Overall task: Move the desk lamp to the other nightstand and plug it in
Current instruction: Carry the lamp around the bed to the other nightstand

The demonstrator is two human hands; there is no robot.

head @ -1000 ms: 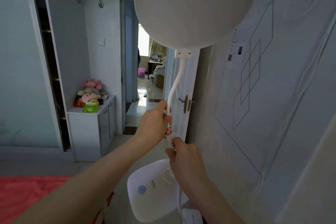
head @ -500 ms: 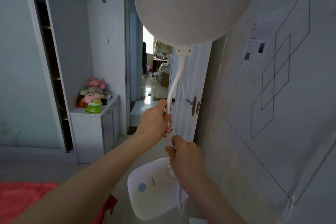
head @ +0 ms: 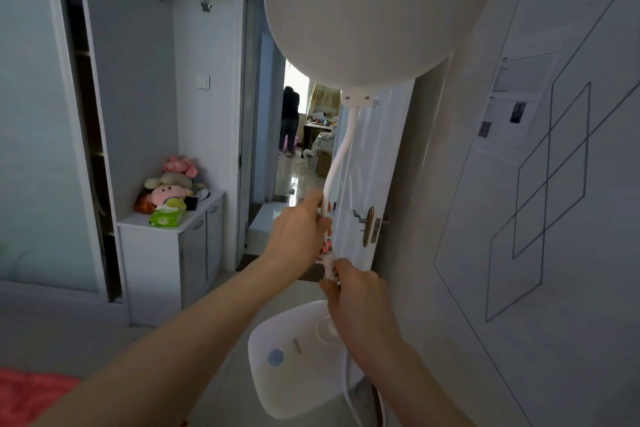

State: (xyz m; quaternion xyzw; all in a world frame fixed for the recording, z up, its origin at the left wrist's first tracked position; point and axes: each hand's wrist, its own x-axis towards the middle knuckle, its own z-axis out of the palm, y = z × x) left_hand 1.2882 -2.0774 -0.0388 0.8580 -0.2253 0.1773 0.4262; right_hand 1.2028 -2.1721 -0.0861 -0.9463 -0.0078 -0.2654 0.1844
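From your head camera: your left hand (head: 301, 229) is curled closed around the thin white neck of the desk lamp (head: 374, 10), fingers wrapped on the stem. Your right hand (head: 356, 298) sits just below it, also closed around the lower neck, where a small pink and white piece shows between the two hands. The lamp is lifted in the air: its large round white head rises above both hands, and its white base (head: 294, 357), with a round blue button, hangs below your right hand.
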